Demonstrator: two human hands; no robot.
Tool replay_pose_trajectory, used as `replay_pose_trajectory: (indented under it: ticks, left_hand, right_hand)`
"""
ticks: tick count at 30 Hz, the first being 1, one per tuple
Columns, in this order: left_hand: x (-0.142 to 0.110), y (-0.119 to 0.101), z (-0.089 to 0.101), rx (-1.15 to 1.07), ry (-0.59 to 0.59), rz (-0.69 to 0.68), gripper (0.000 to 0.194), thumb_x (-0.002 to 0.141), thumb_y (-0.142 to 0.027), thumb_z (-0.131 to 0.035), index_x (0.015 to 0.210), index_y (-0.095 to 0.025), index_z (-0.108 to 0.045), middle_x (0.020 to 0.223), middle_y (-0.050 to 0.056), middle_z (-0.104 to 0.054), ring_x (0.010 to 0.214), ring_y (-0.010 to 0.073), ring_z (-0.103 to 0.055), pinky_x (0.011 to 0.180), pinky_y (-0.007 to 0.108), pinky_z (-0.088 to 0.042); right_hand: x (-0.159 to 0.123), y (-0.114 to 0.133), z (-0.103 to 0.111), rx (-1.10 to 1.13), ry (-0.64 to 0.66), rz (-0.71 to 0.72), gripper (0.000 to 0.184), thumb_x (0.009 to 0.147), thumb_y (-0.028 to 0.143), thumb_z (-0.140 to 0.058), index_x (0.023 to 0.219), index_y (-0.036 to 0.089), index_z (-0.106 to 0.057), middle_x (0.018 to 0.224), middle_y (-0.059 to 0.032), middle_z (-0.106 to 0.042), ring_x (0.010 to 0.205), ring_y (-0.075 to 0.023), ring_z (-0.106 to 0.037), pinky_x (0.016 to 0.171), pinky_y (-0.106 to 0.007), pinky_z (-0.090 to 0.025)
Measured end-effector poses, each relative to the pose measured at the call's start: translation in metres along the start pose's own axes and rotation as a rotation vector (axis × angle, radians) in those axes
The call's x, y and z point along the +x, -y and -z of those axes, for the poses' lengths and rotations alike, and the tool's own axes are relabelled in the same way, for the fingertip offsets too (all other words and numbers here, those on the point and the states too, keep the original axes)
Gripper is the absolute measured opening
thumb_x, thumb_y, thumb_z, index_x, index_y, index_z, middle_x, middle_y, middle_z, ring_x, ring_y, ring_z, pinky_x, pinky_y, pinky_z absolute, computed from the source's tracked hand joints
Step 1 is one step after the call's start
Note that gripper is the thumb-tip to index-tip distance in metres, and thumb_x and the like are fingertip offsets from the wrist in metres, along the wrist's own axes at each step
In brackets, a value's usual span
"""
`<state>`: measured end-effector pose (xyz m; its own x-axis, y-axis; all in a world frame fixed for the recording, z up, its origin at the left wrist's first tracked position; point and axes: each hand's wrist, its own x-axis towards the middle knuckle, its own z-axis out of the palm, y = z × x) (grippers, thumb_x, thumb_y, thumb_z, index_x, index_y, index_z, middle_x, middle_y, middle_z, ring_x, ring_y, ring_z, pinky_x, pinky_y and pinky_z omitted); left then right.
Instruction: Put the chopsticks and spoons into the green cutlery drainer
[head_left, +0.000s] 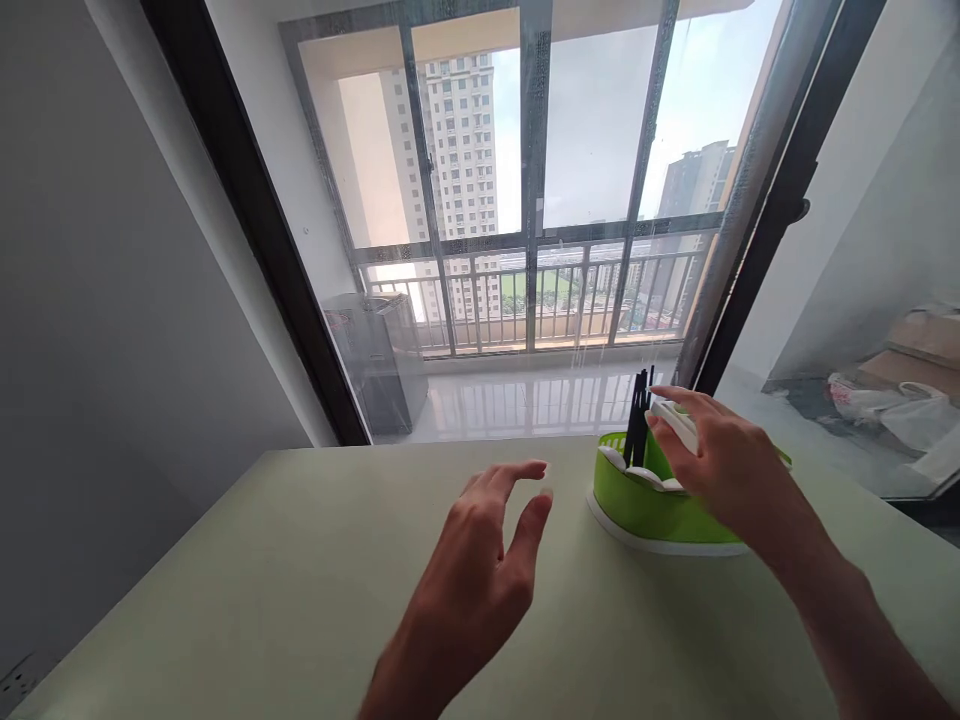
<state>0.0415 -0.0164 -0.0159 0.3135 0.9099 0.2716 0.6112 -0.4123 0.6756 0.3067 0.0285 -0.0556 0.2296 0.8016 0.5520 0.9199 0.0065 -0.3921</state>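
Note:
A green holder with a white base (645, 508) stands on the right part of the pale green table. Black chopsticks (637, 420) rise from its left compartment, and white rounded pieces (645, 476) lie along its front rim. Over the holder, my right hand (731, 465) is closed with thumb and forefinger around a white, flat-looking object (677, 428), whose kind I cannot make out. The hand hides the holder's right side. My left hand (484, 570) hovers above the table to the left of the holder, thumb and forefinger apart, with nothing between them.
The table (262, 560) reaches toward a glass door with dark frames (247, 220). Beyond the glass are a balcony with a railing and a dark grey appliance (379, 355). At the far right, plastic bags (900, 400) and cardboard (926, 350) lie on the floor.

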Motion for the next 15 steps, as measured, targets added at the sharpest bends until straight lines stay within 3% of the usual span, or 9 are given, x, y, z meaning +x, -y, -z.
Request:
replay_pose_trajectory:
  ticks: [2, 3, 5, 8, 9, 12, 15]
  left_hand:
    - [0.001, -0.002, -0.001, -0.024, -0.038, -0.023, 0.04, 0.106, -0.045, -0.046, 0.139, -0.028, -0.06, 0.139, 0.006, -0.067, 0.124, 0.0268, -0.065, 0.1, 0.044, -0.057]
    - [0.001, -0.004, -0.002, -0.037, -0.051, -0.04, 0.043, 0.106, -0.047, -0.046, 0.142, -0.027, -0.057, 0.142, 0.007, -0.065, 0.129, 0.0275, -0.062, 0.104, 0.046, -0.055]
    - [-0.001, -0.007, -0.002, -0.071, -0.037, -0.114, 0.048, 0.104, -0.05, -0.05, 0.147, -0.028, -0.051, 0.149, 0.008, -0.06, 0.134, 0.0284, -0.058, 0.11, 0.049, -0.051]
    - [-0.005, -0.014, -0.002, -0.194, 0.095, -0.344, 0.058, 0.096, -0.047, -0.067, 0.149, -0.031, -0.05, 0.151, 0.007, -0.058, 0.138, 0.0285, -0.055, 0.114, 0.044, -0.049]
    - [-0.007, -0.017, -0.002, -0.26, 0.163, -0.442, 0.057, 0.094, -0.046, -0.07, 0.147, -0.032, -0.052, 0.148, 0.005, -0.062, 0.137, 0.0276, -0.057, 0.115, 0.041, -0.048]
    - [-0.01, -0.026, 0.0, -0.455, 0.368, -0.65, 0.036, 0.101, -0.04, -0.06, 0.135, -0.031, -0.065, 0.132, 0.004, -0.072, 0.126, 0.0223, -0.066, 0.112, 0.033, -0.049]
    - [-0.012, -0.033, 0.005, -0.5, 0.454, -0.605, 0.028, 0.106, -0.032, -0.052, 0.124, -0.027, -0.073, 0.124, 0.005, -0.074, 0.119, 0.0189, -0.069, 0.107, 0.028, -0.051]
  right_hand:
    - [-0.008, 0.027, 0.016, 0.139, 0.105, 0.094, 0.043, 0.103, 0.047, -0.046, 0.131, 0.022, -0.068, 0.12, -0.0112, -0.078, 0.078, -0.0255, -0.077, 0.077, -0.042, -0.061]
    - [-0.014, 0.04, 0.024, 0.222, 0.205, 0.171, 0.041, 0.105, 0.046, -0.045, 0.131, 0.023, -0.068, 0.119, -0.0101, -0.079, 0.076, -0.0231, -0.077, 0.072, -0.039, -0.062]
    - [-0.026, 0.065, 0.039, 0.343, 0.377, 0.355, 0.033, 0.105, 0.038, -0.049, 0.126, 0.026, -0.071, 0.12, -0.0067, -0.079, 0.101, -0.0233, -0.077, 0.084, -0.036, -0.062]
    - [-0.045, 0.091, 0.054, 0.437, 0.568, 0.597, 0.024, 0.094, 0.02, -0.064, 0.11, 0.032, -0.078, 0.111, 0.0003, -0.082, 0.101, -0.0209, -0.077, 0.086, -0.031, -0.063]
    - [-0.051, 0.095, 0.057, 0.444, 0.649, 0.626, 0.023, 0.091, 0.018, -0.069, 0.105, 0.032, -0.08, 0.108, 0.0014, -0.081, 0.101, -0.0206, -0.077, 0.087, -0.03, -0.064]
    - [-0.072, 0.092, 0.053, 0.418, 0.669, 0.582, 0.015, 0.09, 0.022, -0.071, 0.095, 0.03, -0.083, 0.084, -0.0005, -0.078, 0.083, -0.0231, -0.079, 0.064, -0.03, -0.066]
    - [-0.095, 0.073, 0.036, 0.388, 0.646, 0.466, 0.017, 0.089, 0.02, -0.072, 0.094, 0.033, -0.083, 0.073, 0.0005, -0.074, 0.069, -0.0215, -0.076, 0.05, -0.029, -0.061]
